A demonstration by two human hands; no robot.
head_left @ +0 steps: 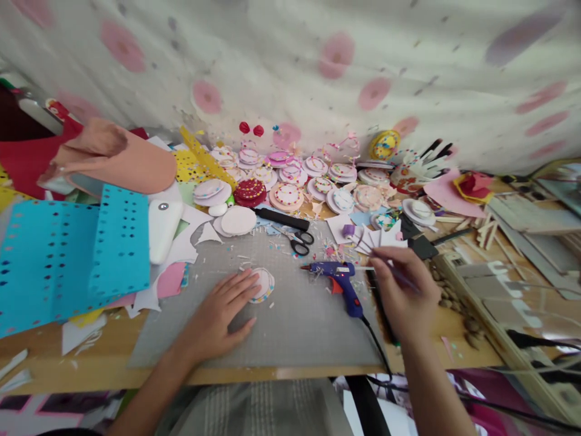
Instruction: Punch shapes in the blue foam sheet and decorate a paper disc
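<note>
My left hand [227,312] lies palm down on the grey cutting mat [295,336], fingers stretched out. Its fingertips rest on a small white disc [264,286] with coloured dots round its edge. On the right, my right hand [406,290] is closed in a pinch around a thin stick-like tool [406,278], slightly blurred. The tool's far end points towards a small purple piece [348,231] lying on white scraps. Between the hands a blue glue gun [338,275] lies on its side, nozzle to the left. Black-handled scissors [300,242] lie beyond it.
Several small decorated foam hats [287,195] line the back, by a cup of pens [408,175]. Blue dotted sheets [68,254], a white device [164,230] and scraps crowd the left. At right are a power strip [490,315] and wooden sticks [488,231].
</note>
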